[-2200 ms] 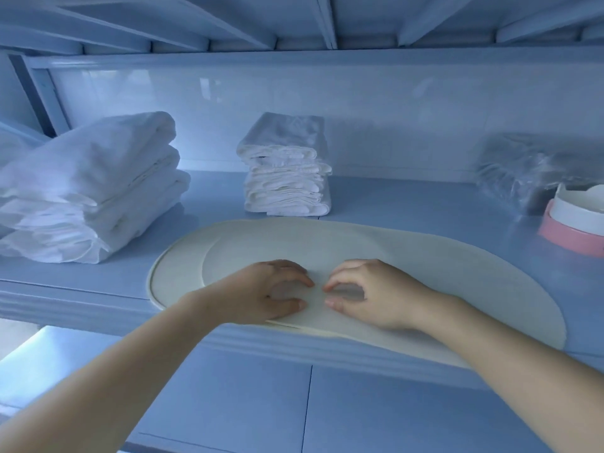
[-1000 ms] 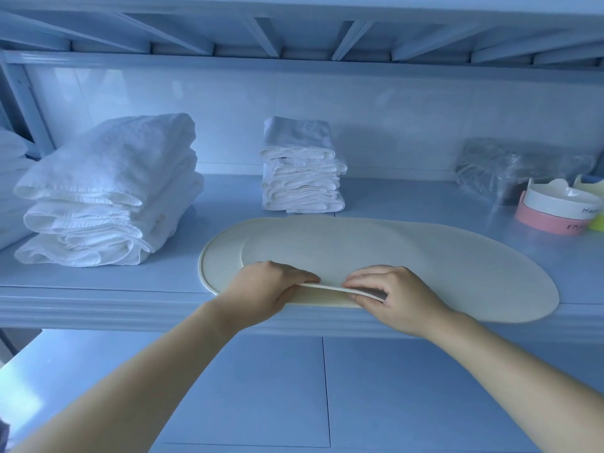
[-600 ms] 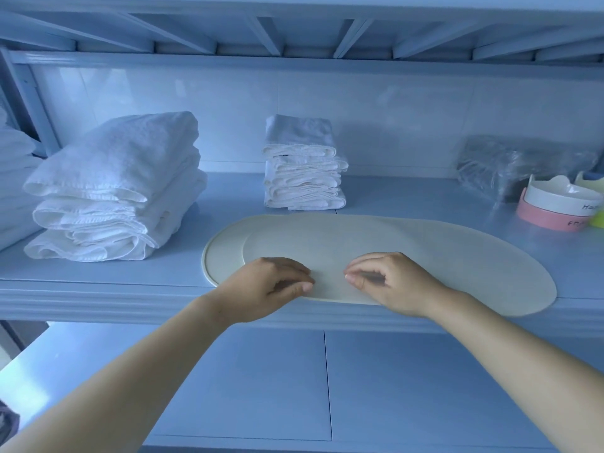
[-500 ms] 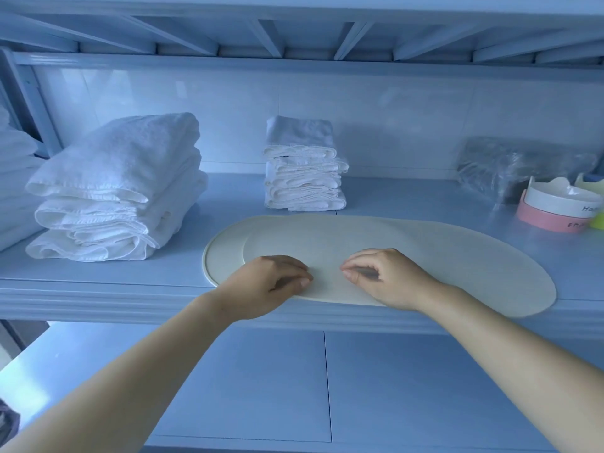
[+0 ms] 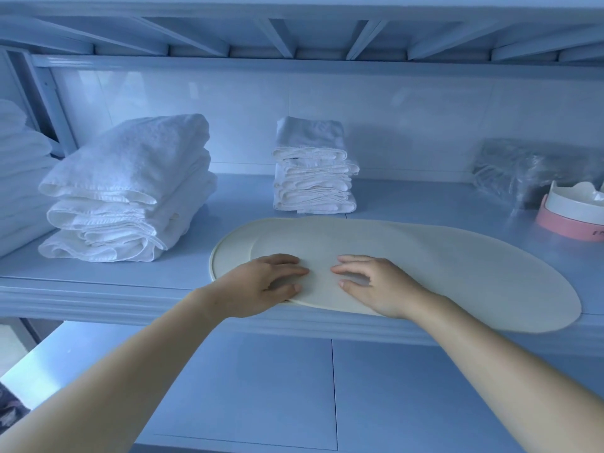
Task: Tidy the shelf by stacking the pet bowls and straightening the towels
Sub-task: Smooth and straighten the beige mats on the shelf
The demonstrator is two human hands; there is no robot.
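Observation:
Two cream oval mats lie overlapped on the blue shelf (image 5: 98, 282); the lower mat (image 5: 230, 256) peeks out at the left from under the upper mat (image 5: 457, 273). My left hand (image 5: 261, 284) and my right hand (image 5: 376, 286) rest side by side on the upper mat's front part, fingers fairly straight and pressing it flat. A large stack of folded white towels (image 5: 127, 191) sits at the left, a smaller stack (image 5: 313, 168) at the back middle. A pink and white pet bowl (image 5: 572, 212) stands at the far right, partly cut off.
A crumpled clear plastic bag (image 5: 523, 171) lies behind the bowl. More white towels (image 5: 19, 174) show at the left edge. The upper shelf's beams (image 5: 277, 37) hang low overhead. The upper mat's right end overhangs the shelf's front edge.
A second ago both hands pinched the upper mat's front edge, lifted slightly. The mat lies flat now, and the fingers have straightened on top of it.

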